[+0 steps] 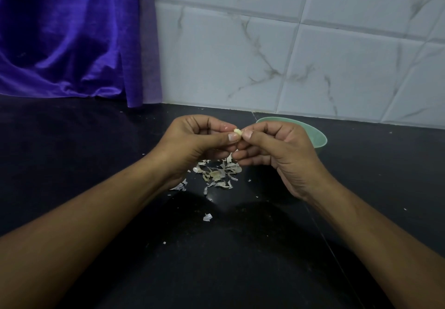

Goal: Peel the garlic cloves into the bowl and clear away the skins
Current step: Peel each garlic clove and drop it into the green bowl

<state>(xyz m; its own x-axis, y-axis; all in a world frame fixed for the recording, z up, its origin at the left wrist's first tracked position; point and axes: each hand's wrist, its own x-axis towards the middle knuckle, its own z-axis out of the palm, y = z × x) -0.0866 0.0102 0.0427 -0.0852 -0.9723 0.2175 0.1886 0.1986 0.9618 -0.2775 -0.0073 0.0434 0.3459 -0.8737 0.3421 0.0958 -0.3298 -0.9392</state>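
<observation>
Papery skin is coming off a garlic clove [238, 131] pinched between the left hand [199, 137] and right hand [272, 144]; both sets of fingers are closed on it. Best to peel over the skins [218, 173]; then drop the clove in the green bowl [317, 137].

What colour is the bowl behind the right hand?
Pale green bowl, seen best in the head view.

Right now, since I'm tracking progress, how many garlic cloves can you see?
1: a garlic clove pinched between the left hand and right hand, above the skins. More may lie hidden inside the green bowl.
</observation>
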